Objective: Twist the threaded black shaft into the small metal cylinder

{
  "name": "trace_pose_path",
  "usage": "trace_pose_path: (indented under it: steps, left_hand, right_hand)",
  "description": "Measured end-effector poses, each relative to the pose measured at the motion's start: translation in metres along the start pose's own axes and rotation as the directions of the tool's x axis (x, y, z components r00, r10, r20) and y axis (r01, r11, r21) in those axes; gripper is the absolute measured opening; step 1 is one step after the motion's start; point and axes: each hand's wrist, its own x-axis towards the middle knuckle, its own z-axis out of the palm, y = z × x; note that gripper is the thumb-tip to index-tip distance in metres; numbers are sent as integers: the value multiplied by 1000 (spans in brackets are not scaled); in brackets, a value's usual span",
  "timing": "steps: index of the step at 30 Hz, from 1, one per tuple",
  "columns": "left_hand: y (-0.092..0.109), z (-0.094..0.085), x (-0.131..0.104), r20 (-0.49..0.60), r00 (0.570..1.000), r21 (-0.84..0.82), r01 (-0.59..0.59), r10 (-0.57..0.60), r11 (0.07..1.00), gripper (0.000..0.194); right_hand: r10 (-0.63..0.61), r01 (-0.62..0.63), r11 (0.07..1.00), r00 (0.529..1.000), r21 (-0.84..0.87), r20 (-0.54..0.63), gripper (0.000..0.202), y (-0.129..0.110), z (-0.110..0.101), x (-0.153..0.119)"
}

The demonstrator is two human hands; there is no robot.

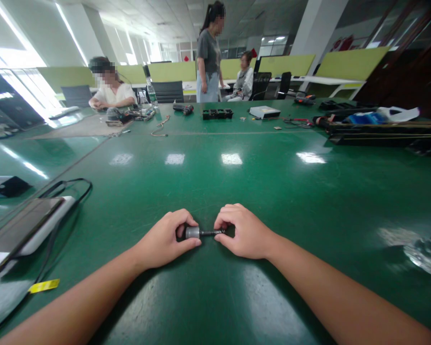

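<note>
A small metal part lies level just above or on the green table [215, 177]: a silver cylinder [193, 233] on the left and a thin dark shaft [207, 233] running out of it to the right. My left hand [168, 238] is closed round the cylinder, thumb in front and fingers behind. With thumb and fingertips, my right hand [242, 232] pinches the far end of the shaft. A short stretch of shaft shows between the two hands.
At the left lie a phone [23, 230] and a black cable [53, 235] with a yellow tag. A glass object [429, 254] stands at the right edge. Tools, a black bracket [217, 114] and a silver box [265, 112] line the far side. Three people are beyond.
</note>
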Motion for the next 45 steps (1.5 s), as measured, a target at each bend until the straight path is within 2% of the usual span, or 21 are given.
trace_pose_path:
  steps: [2,6,8,13,19,24,27,33,45]
  left_hand:
    - [1,-1,0,-2,1000,-8,12,-12,1000,21]
    - [3,-1,2,-13,999,-13,47,-48,999,21]
    - [5,0,2,-19,998,-8,66,-66,998,21]
    - [6,-1,2,-22,998,-16,59,-59,998,21]
    - [3,0,2,-24,999,-26,35,-36,999,20]
    - [1,2,2,-25,999,-30,30,-31,999,22]
    - [0,3,2,-25,999,-21,28,-29,999,24]
    - [0,1,0,-13,1000,12,5,-5,1000,32]
    - [2,1,1,0,1000,17,23,-23,1000,26]
  right_hand:
    - [27,-27,1000,1000,-3,-12,10,4,-3,1]
    - [160,-158,987,983,32,-88,6,12,-7,2]
    - [179,-174,983,979,51,-96,5,13,-7,2]
    - [103,-102,995,994,21,-46,6,9,-6,1]
    - [43,-42,998,998,41,-44,7,8,0,2]
    - [13,-7,989,999,148,-35,30,4,5,1]
    - [4,1,985,1000,173,-27,36,3,7,0]
    - [-8,12,986,1000,168,-29,34,4,8,0]
    - [-16,21,986,999,166,-32,31,1,8,-1]
